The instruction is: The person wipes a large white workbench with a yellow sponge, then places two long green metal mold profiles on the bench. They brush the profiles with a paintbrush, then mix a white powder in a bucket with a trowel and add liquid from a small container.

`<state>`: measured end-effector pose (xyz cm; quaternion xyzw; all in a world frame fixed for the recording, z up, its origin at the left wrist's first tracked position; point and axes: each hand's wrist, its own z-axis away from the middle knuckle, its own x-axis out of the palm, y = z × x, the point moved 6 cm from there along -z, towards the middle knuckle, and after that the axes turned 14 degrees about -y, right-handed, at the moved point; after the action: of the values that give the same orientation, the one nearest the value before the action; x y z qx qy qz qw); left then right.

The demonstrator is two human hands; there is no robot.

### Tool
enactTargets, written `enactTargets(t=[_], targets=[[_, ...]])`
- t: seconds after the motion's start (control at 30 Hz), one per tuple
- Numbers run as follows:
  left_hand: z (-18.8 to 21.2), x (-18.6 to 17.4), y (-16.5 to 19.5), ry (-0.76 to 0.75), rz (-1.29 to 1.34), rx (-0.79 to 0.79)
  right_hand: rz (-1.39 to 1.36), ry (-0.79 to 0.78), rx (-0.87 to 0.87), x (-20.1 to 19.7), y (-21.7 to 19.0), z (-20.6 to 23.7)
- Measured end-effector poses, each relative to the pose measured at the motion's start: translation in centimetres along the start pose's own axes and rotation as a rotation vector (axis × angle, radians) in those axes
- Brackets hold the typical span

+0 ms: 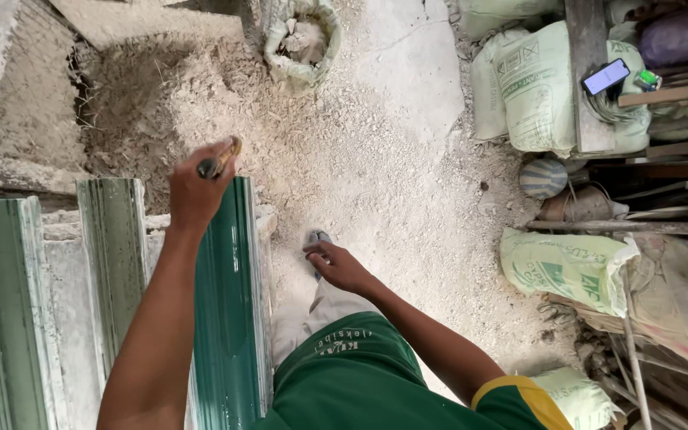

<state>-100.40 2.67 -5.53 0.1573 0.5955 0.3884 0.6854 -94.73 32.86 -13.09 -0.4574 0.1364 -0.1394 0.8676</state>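
My left hand (197, 191) is closed around a wooden-handled tool (218, 162) with a dark end, held over the top of a glossy green moulded strip (228, 310). That strip lies lengthwise beside two paler green moulded pieces (113, 255) (1, 310) resting on grey slabs. My right hand (336, 267) hangs loosely over the dusty floor near my foot (316, 239), fingers slightly curled, holding nothing.
White rubble and dust cover the concrete floor (376, 143). An open sack of debris (300, 40) stands at the top. Filled sacks (535, 87) (567, 267), timber, a phone (605, 76) on a plank and metal rods (631, 350) crowd the right side.
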Motion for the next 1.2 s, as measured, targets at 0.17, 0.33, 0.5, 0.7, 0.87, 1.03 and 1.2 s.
enactTargets(t=[0.17, 0.33, 0.5, 0.7, 0.87, 1.03, 1.2], targets=[[4.8, 1.2, 0.8, -0.046, 0.0, 0.165, -0.016, 0.004, 0.073, 0.5, 0.8, 1.3], [12.2, 2.4, -2.0, -0.075, 0.014, 0.159, -0.009, 0.012, -0.033, 3.0, 0.8, 4.5], [20.8, 4.6, -3.6, -0.064, -0.11, 0.156, 0.032, -0.018, 0.04, 8.1, 2.1, 8.6], [32.8, 7.8, -5.6, -0.139, -0.22, 0.088, 0.051, -0.017, -0.006, 18.3, 5.7, 14.7], [43.5, 10.9, -7.5, -0.214, -0.204, 0.001, -0.016, -0.093, 0.065, 28.7, 10.1, 22.5], [53.1, 12.3, -8.2, -0.259, -0.26, -0.06, -0.015, -0.086, 0.028, 35.2, 11.4, 31.3], [61.9, 14.2, -8.9, -0.247, -0.229, -0.001, -0.035, -0.019, -0.003, 40.0, 14.3, 38.2]])
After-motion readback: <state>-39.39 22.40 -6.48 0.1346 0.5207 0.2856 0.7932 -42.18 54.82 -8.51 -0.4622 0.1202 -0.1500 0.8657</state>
